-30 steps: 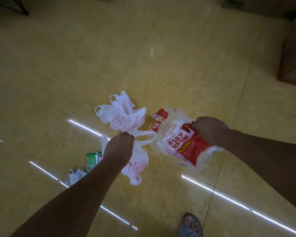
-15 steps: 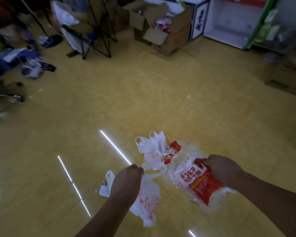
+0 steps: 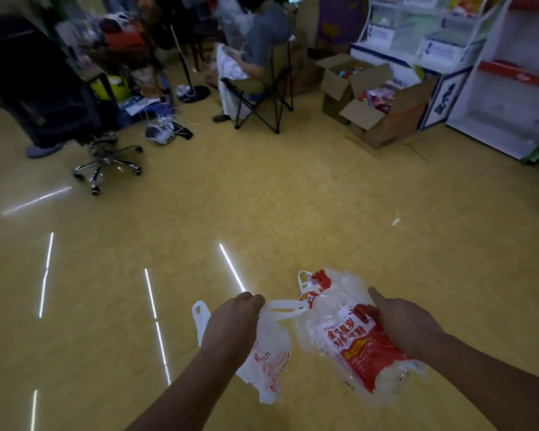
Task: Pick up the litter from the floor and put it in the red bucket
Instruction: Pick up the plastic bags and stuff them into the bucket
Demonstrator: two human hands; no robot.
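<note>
My left hand (image 3: 234, 321) is closed on a white plastic carrier bag (image 3: 268, 362) with red print, which hangs below my fist, one handle loop sticking out to the right. My right hand (image 3: 405, 325) grips a clear crinkled wrapper with a red label (image 3: 358, 343), held off the yellow floor (image 3: 262, 213). Both pieces of litter are in the air at lower centre, close together. No red bucket is in view.
A black office chair (image 3: 106, 163) stands at the left. A person sits on a folding chair (image 3: 262, 98) at the back. Open cardboard boxes (image 3: 377, 116) and white shelves (image 3: 495, 88) line the right side. Cluttered goods fill the back left.
I have risen from the floor with both pieces of litter in hand, and the view has tilted up from the floor to the room. The small litter at the left is out of view.
</note>
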